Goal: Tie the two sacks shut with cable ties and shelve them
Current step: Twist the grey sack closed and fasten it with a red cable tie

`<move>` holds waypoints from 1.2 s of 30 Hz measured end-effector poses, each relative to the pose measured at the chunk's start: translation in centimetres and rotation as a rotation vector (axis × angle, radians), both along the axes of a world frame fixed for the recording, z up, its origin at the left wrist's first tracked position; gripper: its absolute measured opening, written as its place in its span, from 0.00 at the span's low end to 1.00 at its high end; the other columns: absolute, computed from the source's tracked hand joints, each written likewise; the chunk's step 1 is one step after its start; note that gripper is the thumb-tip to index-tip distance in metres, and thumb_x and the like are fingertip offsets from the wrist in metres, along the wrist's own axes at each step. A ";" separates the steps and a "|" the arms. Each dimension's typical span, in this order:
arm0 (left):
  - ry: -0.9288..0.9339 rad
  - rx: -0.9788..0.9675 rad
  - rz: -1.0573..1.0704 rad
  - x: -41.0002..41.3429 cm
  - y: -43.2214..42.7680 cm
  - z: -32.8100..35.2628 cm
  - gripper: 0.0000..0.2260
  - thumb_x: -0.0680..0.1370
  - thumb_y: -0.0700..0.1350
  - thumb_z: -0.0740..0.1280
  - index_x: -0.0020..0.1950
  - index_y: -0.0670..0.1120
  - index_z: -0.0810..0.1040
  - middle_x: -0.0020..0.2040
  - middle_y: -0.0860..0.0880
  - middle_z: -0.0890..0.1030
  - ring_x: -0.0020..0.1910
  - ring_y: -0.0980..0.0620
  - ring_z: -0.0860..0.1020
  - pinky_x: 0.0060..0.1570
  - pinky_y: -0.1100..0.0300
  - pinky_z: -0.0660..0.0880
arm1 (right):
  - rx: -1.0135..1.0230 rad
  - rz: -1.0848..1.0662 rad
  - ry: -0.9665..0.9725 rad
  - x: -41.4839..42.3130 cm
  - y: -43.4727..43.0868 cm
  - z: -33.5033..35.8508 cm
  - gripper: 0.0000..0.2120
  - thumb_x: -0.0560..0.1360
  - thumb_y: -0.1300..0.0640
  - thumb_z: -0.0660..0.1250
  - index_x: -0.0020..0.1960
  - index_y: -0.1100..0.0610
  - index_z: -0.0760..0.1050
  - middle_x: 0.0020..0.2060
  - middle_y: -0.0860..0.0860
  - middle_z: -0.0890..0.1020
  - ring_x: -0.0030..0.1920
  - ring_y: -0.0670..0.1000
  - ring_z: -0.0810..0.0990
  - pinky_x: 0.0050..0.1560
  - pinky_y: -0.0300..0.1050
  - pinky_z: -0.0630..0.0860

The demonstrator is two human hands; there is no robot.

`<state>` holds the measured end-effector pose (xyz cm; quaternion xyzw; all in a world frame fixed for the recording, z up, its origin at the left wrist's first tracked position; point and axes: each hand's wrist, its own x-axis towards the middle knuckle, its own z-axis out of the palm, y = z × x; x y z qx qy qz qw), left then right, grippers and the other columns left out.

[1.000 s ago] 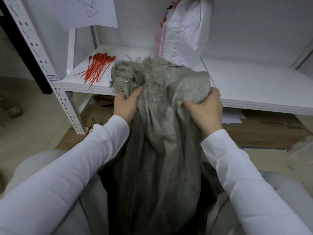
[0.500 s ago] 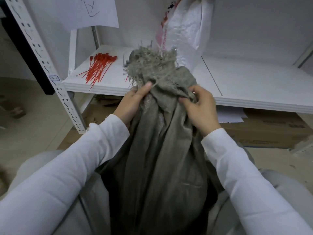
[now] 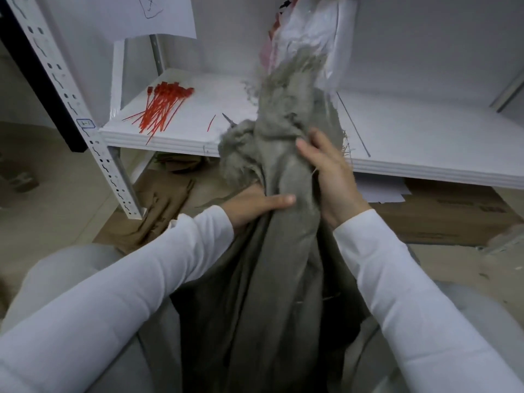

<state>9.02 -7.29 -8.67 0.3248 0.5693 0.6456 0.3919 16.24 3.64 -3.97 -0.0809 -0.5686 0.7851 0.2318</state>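
Gathering the neck is the step in hand, by my reading.

Head view, the only one: you hold the grey-brown woven fabric sack (image 3: pixel 272 251) upright between your knees, in front of the white metal shelf (image 3: pixel 411 131). Its frayed mouth (image 3: pixel 289 78) is bunched and rises past the shelf edge.

Your left hand (image 3: pixel 252 205) clasps the neck from the left and below, with the thumb flat across the front folds. Its other fingers are hidden behind the cloth. Your right hand (image 3: pixel 331 177) closes on the bunch just above, from the right, fingers curled into the folds. Neither of your hands has a tie.

A loose flap of frayed cloth hangs out to the left above the left hand, so the gather looks incomplete.

The bundle of red plastic cable ties (image 3: pixel 161 109) lies on the shelf to the left, well apart from the sack. The white plastic sack (image 3: pixel 309 32) stands on the shelf behind the frayed mouth; whether it is tied cannot be seen.

Next move, judged: tuck in the flap, hold the neck with the right hand alone, and free the left to fetch a tie.
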 end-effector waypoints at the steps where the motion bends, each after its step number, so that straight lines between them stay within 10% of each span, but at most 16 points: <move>1: -0.018 0.018 -0.007 0.4 0.2 -0.3 0.37 0.47 0.61 0.82 0.53 0.51 0.77 0.48 0.59 0.84 0.51 0.60 0.81 0.56 0.62 0.76 | -0.051 0.108 -0.074 -0.1 -0.6 -0.2 0.25 0.74 0.51 0.69 0.67 0.62 0.72 0.61 0.56 0.79 0.62 0.53 0.78 0.68 0.49 0.71; 8: -0.114 -0.002 0.420 -0.6 1.0 -1.3 0.23 0.63 0.34 0.77 0.57 0.40 0.80 0.52 0.46 0.84 0.50 0.50 0.82 0.50 0.57 0.78 | 0.028 0.054 -0.194 0.0 0.9 0.0 0.21 0.81 0.44 0.54 0.57 0.58 0.77 0.53 0.56 0.82 0.56 0.52 0.81 0.61 0.48 0.76; 12: -0.325 -0.036 0.541 -2.1 0.3 -1.2 0.20 0.67 0.35 0.74 0.59 0.40 0.79 0.53 0.43 0.84 0.51 0.44 0.82 0.49 0.51 0.80 | 0.297 -0.359 -0.408 0.5 3.9 -1.8 0.25 0.62 0.41 0.75 0.52 0.55 0.78 0.46 0.54 0.83 0.48 0.53 0.82 0.51 0.48 0.79; 17: -0.371 0.013 0.306 -2.1 -0.7 0.1 0.10 0.76 0.32 0.63 0.51 0.43 0.79 0.42 0.48 0.85 0.41 0.52 0.84 0.38 0.61 0.81 | 0.392 0.034 -0.670 2.1 3.7 -3.6 0.32 0.58 0.46 0.83 0.58 0.53 0.77 0.50 0.47 0.85 0.47 0.45 0.84 0.46 0.38 0.81; 20: -0.377 -0.012 0.284 -2.1 -1.3 0.0 0.17 0.78 0.31 0.58 0.38 0.45 0.82 0.33 0.49 0.84 0.32 0.54 0.82 0.34 0.63 0.81 | 0.316 0.133 -0.688 2.0 2.7 -4.7 0.37 0.51 0.45 0.85 0.58 0.54 0.80 0.51 0.48 0.85 0.53 0.50 0.84 0.59 0.50 0.78; 24: -0.393 0.005 0.237 -2.3 -1.5 -0.2 0.26 0.79 0.33 0.56 0.26 0.46 0.82 0.27 0.48 0.82 0.25 0.55 0.81 0.27 0.63 0.79 | 0.237 0.313 -0.726 2.3 1.6 -4.0 0.13 0.65 0.51 0.78 0.48 0.50 0.81 0.44 0.46 0.86 0.47 0.47 0.85 0.52 0.43 0.79; 27: -0.328 -0.007 0.215 -2.4 -1.3 0.3 0.20 0.77 0.31 0.59 0.35 0.47 0.85 0.34 0.50 0.84 0.32 0.55 0.83 0.34 0.64 0.80 | 0.273 0.246 -0.692 2.5 1.2 -3.5 0.07 0.70 0.51 0.75 0.47 0.47 0.79 0.43 0.43 0.85 0.45 0.42 0.83 0.53 0.40 0.77; 31: -0.008 -0.190 0.314 -2.9 -0.7 0.3 0.16 0.74 0.39 0.71 0.61 0.43 0.77 0.54 0.50 0.82 0.50 0.54 0.81 0.44 0.66 0.77 | 0.434 -0.100 -0.757 1.8 1.3 -3.3 0.29 0.66 0.40 0.75 0.62 0.52 0.76 0.58 0.46 0.80 0.59 0.49 0.78 0.67 0.47 0.71; 36: 0.304 -0.384 0.584 -2.9 -0.4 -1.1 0.36 0.57 0.65 0.76 0.59 0.47 0.78 0.56 0.50 0.81 0.54 0.52 0.79 0.57 0.55 0.76 | 0.666 -0.288 -0.801 0.8 0.9 -4.1 0.30 0.73 0.38 0.68 0.67 0.55 0.74 0.68 0.53 0.74 0.70 0.55 0.69 0.73 0.48 0.61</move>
